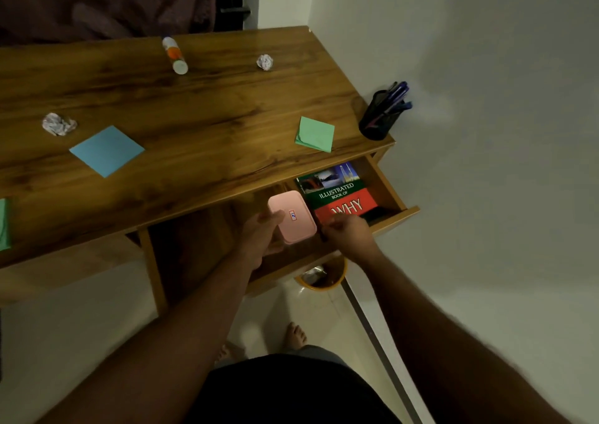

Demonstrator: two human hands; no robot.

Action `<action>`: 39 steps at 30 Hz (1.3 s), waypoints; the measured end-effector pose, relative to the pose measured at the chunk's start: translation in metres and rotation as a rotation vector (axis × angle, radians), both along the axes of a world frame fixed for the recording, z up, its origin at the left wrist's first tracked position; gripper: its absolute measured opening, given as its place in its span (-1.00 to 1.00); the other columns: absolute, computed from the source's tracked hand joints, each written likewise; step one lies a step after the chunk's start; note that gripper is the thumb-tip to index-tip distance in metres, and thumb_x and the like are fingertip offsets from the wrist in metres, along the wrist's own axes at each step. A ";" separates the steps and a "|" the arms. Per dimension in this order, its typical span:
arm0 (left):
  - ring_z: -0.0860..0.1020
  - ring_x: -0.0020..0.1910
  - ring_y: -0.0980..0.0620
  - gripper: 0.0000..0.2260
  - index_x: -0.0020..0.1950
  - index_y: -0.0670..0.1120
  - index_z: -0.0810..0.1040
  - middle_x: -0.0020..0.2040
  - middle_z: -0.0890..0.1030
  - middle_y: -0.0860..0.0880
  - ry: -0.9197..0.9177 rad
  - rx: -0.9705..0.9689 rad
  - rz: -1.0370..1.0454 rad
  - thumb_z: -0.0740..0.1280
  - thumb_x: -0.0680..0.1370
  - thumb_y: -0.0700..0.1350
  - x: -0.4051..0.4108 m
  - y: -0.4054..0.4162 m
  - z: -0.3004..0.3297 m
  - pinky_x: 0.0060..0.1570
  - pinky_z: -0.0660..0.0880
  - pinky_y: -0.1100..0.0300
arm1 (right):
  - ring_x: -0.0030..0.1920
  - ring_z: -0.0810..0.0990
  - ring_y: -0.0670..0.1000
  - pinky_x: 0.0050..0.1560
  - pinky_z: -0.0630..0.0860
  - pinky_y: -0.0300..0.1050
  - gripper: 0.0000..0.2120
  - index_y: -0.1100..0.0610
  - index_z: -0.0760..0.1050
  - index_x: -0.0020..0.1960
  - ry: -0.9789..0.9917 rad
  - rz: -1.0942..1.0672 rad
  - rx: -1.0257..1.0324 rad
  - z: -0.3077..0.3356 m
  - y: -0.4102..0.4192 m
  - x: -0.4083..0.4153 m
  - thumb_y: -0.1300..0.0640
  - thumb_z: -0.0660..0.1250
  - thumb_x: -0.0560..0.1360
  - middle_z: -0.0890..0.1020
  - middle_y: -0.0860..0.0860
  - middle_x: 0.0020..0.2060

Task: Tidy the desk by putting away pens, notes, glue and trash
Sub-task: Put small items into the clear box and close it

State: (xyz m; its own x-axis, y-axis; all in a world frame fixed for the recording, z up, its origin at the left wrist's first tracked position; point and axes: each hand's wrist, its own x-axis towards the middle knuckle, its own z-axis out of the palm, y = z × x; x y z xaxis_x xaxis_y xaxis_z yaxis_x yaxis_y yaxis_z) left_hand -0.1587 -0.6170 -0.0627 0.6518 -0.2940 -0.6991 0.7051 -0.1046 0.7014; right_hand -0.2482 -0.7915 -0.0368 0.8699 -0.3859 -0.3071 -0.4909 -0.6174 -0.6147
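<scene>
My left hand (264,234) grips the left side of a pink box (293,216) inside the open drawer (393,193). My right hand (348,234) is curled at the box's right edge, over a book (340,193); whether it holds anything I cannot tell. On the desk lie a glue stick (175,55), two crumpled paper balls (264,62) (58,124), a blue note pad (107,150) and a green note pad (315,134). A black mesh pen holder (381,115) with several pens stands at the desk's right corner.
A yellow-rimmed trash bin (322,276) with crumpled paper sits on the floor under the drawer. Another green paper (4,225) pokes in at the left edge. The wall is close on the right. My bare feet (295,334) stand on the tile.
</scene>
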 end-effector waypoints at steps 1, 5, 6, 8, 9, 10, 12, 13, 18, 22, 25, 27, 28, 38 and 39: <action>0.55 0.06 -0.08 -0.56 0.40 -0.04 0.36 0.17 0.52 -0.08 0.009 -0.003 0.002 0.36 0.55 -0.01 0.000 -0.004 -0.002 -0.02 0.60 -0.07 | -0.10 0.62 -0.06 -0.05 0.55 -0.15 -0.90 0.09 0.61 -0.02 -0.009 -0.089 0.054 0.005 -0.007 0.006 0.16 0.31 0.56 0.66 -0.03 -0.13; 0.50 0.15 -0.10 -0.56 0.43 -0.04 0.32 0.27 0.49 -0.11 0.044 0.000 0.012 0.32 0.58 0.00 -0.007 -0.022 -0.012 0.07 0.56 -0.12 | -0.05 0.66 0.07 0.04 0.62 0.03 -0.93 0.09 0.58 -0.01 0.018 -0.109 0.230 0.008 -0.028 0.026 0.21 0.33 0.54 0.66 0.05 -0.12; 0.48 0.18 -0.10 -0.55 0.44 -0.04 0.31 0.30 0.47 -0.11 0.046 0.006 0.014 0.31 0.58 0.00 -0.009 -0.026 -0.016 0.10 0.55 -0.13 | -0.04 0.67 0.10 0.04 0.62 0.06 -0.92 0.12 0.58 0.01 0.039 -0.097 0.258 0.007 -0.031 0.030 0.21 0.33 0.54 0.66 0.09 -0.09; 0.46 0.24 -0.12 -0.55 0.44 -0.04 0.31 0.33 0.47 -0.10 0.049 0.020 0.028 0.31 0.58 0.01 -0.011 -0.036 -0.024 0.18 0.50 -0.17 | -0.01 0.66 0.13 0.06 0.62 0.09 -0.81 0.19 0.56 0.14 0.092 -0.093 0.275 0.000 -0.035 0.038 0.21 0.34 0.54 0.66 0.14 -0.02; 0.46 0.26 -0.13 -0.54 0.44 -0.03 0.31 0.33 0.47 -0.09 0.054 0.025 0.036 0.31 0.58 0.02 -0.011 -0.040 -0.026 0.22 0.48 -0.18 | 0.02 0.65 0.13 0.08 0.62 0.11 -0.75 0.21 0.54 0.20 0.115 -0.085 0.276 -0.001 -0.035 0.041 0.22 0.34 0.53 0.65 0.15 0.02; 0.46 0.27 -0.13 -0.53 0.44 -0.03 0.31 0.34 0.47 -0.08 0.055 0.037 0.041 0.31 0.57 0.03 -0.011 -0.044 -0.030 0.23 0.46 -0.19 | 0.05 0.64 0.14 0.10 0.61 0.13 -0.71 0.22 0.51 0.25 0.135 -0.056 0.267 -0.004 -0.036 0.044 0.24 0.34 0.53 0.63 0.16 0.06; 0.47 0.28 -0.14 -0.51 0.44 -0.02 0.32 0.36 0.48 -0.08 0.035 0.066 0.021 0.32 0.55 0.07 -0.010 -0.051 -0.041 0.25 0.45 -0.18 | 0.09 0.62 0.15 0.13 0.59 0.14 -0.69 0.25 0.51 0.26 0.160 0.042 0.208 -0.008 -0.037 0.048 0.26 0.34 0.53 0.61 0.18 0.11; 0.47 0.28 -0.14 -0.52 0.43 -0.01 0.34 0.35 0.48 -0.09 0.017 0.083 0.013 0.32 0.55 0.08 -0.009 -0.054 -0.047 0.26 0.44 -0.18 | 0.10 0.61 0.15 0.13 0.58 0.14 -0.70 0.26 0.52 0.25 0.170 0.085 0.176 -0.010 -0.038 0.050 0.27 0.34 0.52 0.61 0.18 0.12; 0.48 0.27 -0.14 -0.57 0.43 -0.07 0.37 0.34 0.50 -0.11 -0.038 0.127 0.000 0.28 0.59 0.02 -0.008 -0.065 -0.055 0.28 0.43 -0.13 | 0.10 0.60 0.15 0.09 0.60 0.10 -0.70 0.21 0.53 0.23 0.229 0.149 0.136 -0.024 -0.048 0.053 0.30 0.36 0.50 0.61 0.18 0.13; 0.48 0.27 -0.18 -0.63 0.42 -0.14 0.39 0.33 0.50 -0.17 -0.037 0.152 0.003 0.24 0.63 -0.08 -0.012 -0.070 -0.053 0.26 0.45 -0.14 | 0.10 0.60 0.14 0.11 0.60 0.12 -0.71 0.21 0.54 0.20 0.250 0.162 0.152 -0.029 -0.054 0.054 0.34 0.36 0.49 0.61 0.18 0.12; 0.49 0.26 -0.18 -0.65 0.40 -0.16 0.40 0.32 0.51 -0.17 -0.040 0.161 0.024 0.24 0.63 -0.09 -0.011 -0.072 -0.051 0.24 0.47 -0.14 | 0.12 0.61 0.15 0.12 0.59 0.13 -0.72 0.24 0.55 0.18 0.242 0.168 0.163 -0.032 -0.056 0.055 0.35 0.37 0.47 0.61 0.20 0.12; 0.49 0.26 -0.18 -0.64 0.40 -0.16 0.40 0.32 0.51 -0.16 -0.042 0.179 0.021 0.25 0.62 -0.08 -0.010 -0.071 -0.052 0.23 0.48 -0.11 | 0.12 0.61 0.15 0.12 0.59 0.13 -0.72 0.24 0.54 0.18 0.247 0.180 0.177 -0.033 -0.058 0.055 0.35 0.37 0.47 0.61 0.19 0.13; 0.48 0.26 -0.17 -0.63 0.40 -0.16 0.40 0.32 0.50 -0.15 -0.046 0.197 0.015 0.25 0.62 -0.08 -0.010 -0.071 -0.051 0.22 0.48 -0.09 | 0.13 0.60 0.14 0.13 0.59 0.12 -0.71 0.23 0.53 0.19 0.252 0.186 0.183 -0.033 -0.058 0.055 0.34 0.37 0.48 0.61 0.18 0.13; 0.53 0.15 -0.11 -0.62 0.33 -0.18 0.46 0.26 0.55 -0.15 -0.069 0.250 -0.023 0.30 0.59 0.00 -0.011 -0.068 -0.048 0.13 0.50 0.00 | 0.09 0.61 0.12 0.13 0.59 0.12 -0.73 0.23 0.53 0.19 0.243 0.242 0.192 -0.031 -0.064 0.051 0.27 0.38 0.49 0.62 0.17 0.11; 0.52 0.12 -0.09 -0.62 0.32 -0.18 0.47 0.25 0.55 -0.15 -0.088 0.270 -0.044 0.29 0.59 0.01 -0.010 -0.067 -0.047 0.11 0.49 0.02 | 0.07 0.62 0.12 0.11 0.59 0.14 -0.76 0.23 0.55 0.15 0.220 0.250 0.172 -0.029 -0.066 0.051 0.25 0.39 0.49 0.63 0.18 0.07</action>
